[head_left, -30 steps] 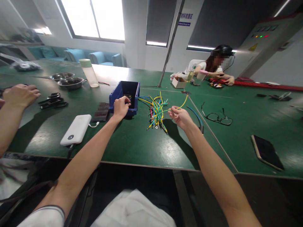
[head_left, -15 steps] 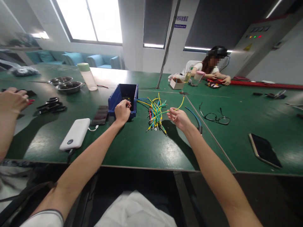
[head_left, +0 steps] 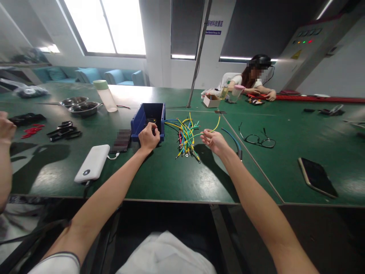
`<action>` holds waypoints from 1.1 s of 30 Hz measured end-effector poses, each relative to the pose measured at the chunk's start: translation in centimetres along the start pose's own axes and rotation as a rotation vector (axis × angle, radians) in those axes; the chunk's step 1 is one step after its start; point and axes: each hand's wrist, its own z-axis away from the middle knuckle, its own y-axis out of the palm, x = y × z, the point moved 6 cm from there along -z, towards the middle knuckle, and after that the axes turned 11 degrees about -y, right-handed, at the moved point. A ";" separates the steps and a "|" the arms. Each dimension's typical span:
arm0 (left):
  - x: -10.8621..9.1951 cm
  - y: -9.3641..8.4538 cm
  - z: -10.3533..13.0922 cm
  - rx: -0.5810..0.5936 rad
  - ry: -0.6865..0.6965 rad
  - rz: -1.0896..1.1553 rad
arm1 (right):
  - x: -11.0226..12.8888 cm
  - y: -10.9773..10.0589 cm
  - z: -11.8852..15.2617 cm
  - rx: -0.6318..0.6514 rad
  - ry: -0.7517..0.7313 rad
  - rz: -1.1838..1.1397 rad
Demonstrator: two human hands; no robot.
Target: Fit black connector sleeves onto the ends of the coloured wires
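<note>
Fingers (head_left: 205, 134) of the right hand (head_left: 215, 143) pinch a thin green-yellow wire (head_left: 218, 124), thumb against forefinger, and its yellow end arcs up and away beyond them. The wire's other end runs toward the pile of wires (head_left: 187, 133) just beside those fingertips, on the left, and merges with it, so where it ends cannot be told. The left hand (head_left: 149, 137) has its fingers curled at the near end of the blue bin (head_left: 162, 131); whether they pinch some small part is hidden.

As for progress, one wire is picked out and held up, while the others lie loose and crisscrossed on the counter (head_left: 176, 182) between the two hands. Several have ring-shaped metal ends on the near side, so those ends look finished; the far ends are too small to judge. A few blue and yellow wires stretch from the pile to the bin's edge. The bin is dark inside, and its contents are mostly unreadable, so how much is left cannot be counted.

To the right of the right fingers, a blue cable (head_left: 235, 139) lies apart from the pile, with glasses (head_left: 268, 143) farther right. Left of the left fingers, a white power bank (head_left: 94, 161) rests near the bin.
</note>
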 end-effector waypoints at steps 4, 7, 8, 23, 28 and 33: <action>-0.6 -0.4 0.3 -0.037 -0.031 -0.016 | 0.2 0.0 0.1 0.009 -0.020 -0.011; -1.0 -0.6 0.4 -0.049 -0.043 -0.018 | 0.3 0.2 0.3 0.013 -0.021 -0.026; -1.1 -0.6 0.4 -0.049 -0.043 -0.018 | 0.3 0.2 0.3 0.013 -0.019 -0.032; -2.7 0.3 2.1 0.038 0.132 0.091 | 0.3 0.0 0.2 0.003 -0.005 -0.012; -1.8 -0.1 2.5 0.019 0.146 0.171 | 0.2 0.3 0.5 0.008 -0.006 -0.038; -1.7 -0.5 3.1 0.025 0.141 0.161 | 0.0 0.6 0.5 0.022 -0.005 -0.053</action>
